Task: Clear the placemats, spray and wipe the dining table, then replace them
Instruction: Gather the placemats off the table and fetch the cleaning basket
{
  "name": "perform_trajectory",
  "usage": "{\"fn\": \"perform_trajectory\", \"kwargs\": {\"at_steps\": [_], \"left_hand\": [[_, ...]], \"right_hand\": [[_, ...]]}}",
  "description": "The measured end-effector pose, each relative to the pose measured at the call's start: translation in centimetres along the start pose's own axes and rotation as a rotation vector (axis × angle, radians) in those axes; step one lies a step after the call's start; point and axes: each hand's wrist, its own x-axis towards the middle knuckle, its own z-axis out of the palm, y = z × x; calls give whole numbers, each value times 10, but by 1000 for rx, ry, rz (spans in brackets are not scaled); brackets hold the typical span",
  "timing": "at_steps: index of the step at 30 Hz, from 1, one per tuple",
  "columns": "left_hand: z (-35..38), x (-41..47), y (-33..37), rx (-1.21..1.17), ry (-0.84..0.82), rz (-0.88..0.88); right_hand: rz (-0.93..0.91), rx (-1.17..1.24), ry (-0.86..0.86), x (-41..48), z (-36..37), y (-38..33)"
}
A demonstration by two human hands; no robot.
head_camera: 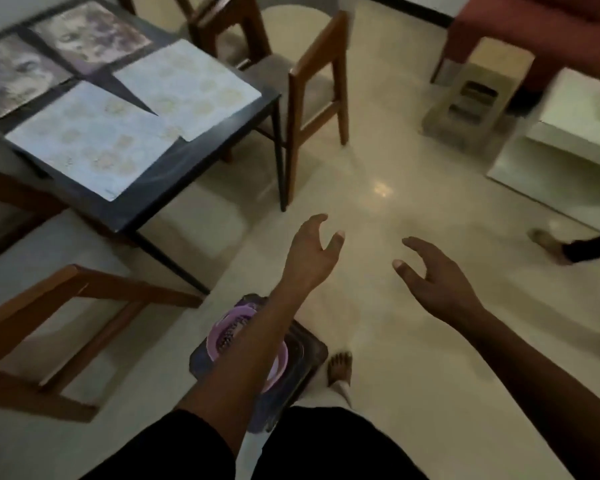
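Observation:
The dark dining table (201, 188) stands at the upper left. Two pale placemats with faded round prints lie on its near corner, one at the front (94, 140) and one behind it (187, 88). Two darker patterned placemats (90, 36) (11, 74) lie farther back. My left hand (312, 251) and my right hand (437, 278) are held out over the bare floor, to the right of the table, fingers spread, holding nothing. Neither hand touches the table or a mat.
Wooden chairs stand at the table's far side (312, 84) and at the lower left (66, 334). On the floor under my left forearm lies a dark mat with a purple basin (278, 368). A white low table (568, 140), a step stool (475, 95) and another person's foot (548, 244) are at the right.

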Motion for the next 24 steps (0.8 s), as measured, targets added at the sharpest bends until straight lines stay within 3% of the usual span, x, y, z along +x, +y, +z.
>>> {"fn": "perform_trajectory", "kwargs": {"at_steps": [15, 24], "left_hand": [[-86, 137, 18, 9, 576, -320], [-98, 185, 34, -68, 814, -531]], "right_hand": [[-495, -18, -289, 295, -29, -101], [-758, -81, -478, 418, -32, -164]]}}
